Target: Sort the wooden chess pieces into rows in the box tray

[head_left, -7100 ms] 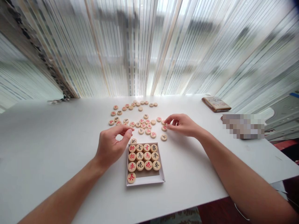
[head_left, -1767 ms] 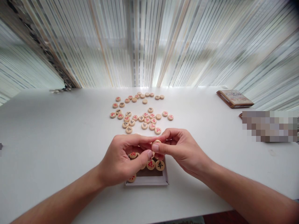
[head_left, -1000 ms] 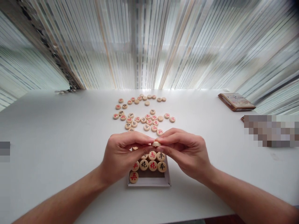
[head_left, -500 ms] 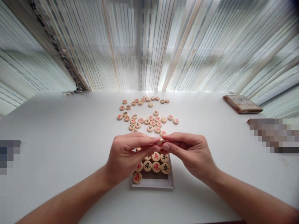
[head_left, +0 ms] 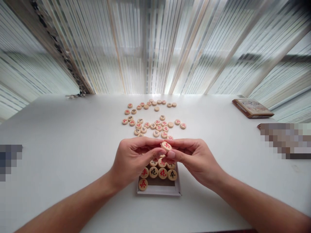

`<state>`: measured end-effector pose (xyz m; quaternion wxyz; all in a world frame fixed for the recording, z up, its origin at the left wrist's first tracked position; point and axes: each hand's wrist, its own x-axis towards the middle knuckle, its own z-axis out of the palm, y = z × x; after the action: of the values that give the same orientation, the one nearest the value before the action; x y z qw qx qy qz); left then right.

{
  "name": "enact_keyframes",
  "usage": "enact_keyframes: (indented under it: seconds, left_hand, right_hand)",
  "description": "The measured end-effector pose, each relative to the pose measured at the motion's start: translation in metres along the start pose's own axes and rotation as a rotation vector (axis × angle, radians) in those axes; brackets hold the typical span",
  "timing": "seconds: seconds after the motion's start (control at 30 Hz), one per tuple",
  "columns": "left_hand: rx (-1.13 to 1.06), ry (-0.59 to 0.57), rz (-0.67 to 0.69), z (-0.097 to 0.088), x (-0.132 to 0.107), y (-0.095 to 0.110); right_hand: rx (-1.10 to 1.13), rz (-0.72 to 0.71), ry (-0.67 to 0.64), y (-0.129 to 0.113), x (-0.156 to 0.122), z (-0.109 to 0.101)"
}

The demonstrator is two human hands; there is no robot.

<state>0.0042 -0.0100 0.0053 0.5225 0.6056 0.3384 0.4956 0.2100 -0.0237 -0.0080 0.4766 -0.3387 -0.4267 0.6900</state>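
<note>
Between the fingertips of my left hand (head_left: 136, 155) and my right hand (head_left: 191, 157) is a round wooden Chinese chess piece (head_left: 166, 146). Its red character faces up, and both hands pinch it from either side. Below them lies a shallow white-edged box (head_left: 159, 191). Rows of chess pieces fill its upper part, partly hidden by my hands. A red-marked chess piece (head_left: 143, 184) lies alone in the box's front left corner. To its right, the brown box floor shows.
Many loose chess pieces (head_left: 159, 127) are scattered beyond my hands on the white table (head_left: 73, 145), some face down. A flat decorated box (head_left: 252, 107) lies at the back right. Striped curtains (head_left: 145, 48) hang behind, and blurred-out objects sit at both sides.
The held chess piece has turned so its red character now shows fully. My hands have drawn slightly closer together around it.
</note>
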Motion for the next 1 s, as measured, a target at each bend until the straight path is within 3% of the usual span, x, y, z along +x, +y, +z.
enact_keyframes:
  seconds: [0.13, 0.4, 0.67, 0.87, 1.0]
  left_hand:
    - [0.026, -0.004, 0.032, -0.0019, 0.0000, -0.0015]
    - [0.187, -0.021, 0.245, -0.0053, 0.0015, -0.0053]
    - [0.235, -0.021, 0.198, -0.0041, 0.0001, -0.0015]
    - [0.128, -0.039, 0.064, -0.0016, 0.0007, 0.0010]
    - [0.101, -0.017, 0.032, -0.0005, -0.0002, 0.0004]
  right_hand:
    - [-0.013, -0.003, 0.014, -0.0024, -0.0001, 0.0023]
    - [-0.019, -0.025, -0.012, -0.0050, 0.0002, 0.0045]
    - [0.020, -0.149, 0.020, -0.0037, 0.0015, 0.0069]
    - [-0.041, -0.249, 0.004, -0.0067, -0.0002, 0.0092]
    - [-0.062, -0.196, 0.005, -0.0079, -0.0004, 0.0079]
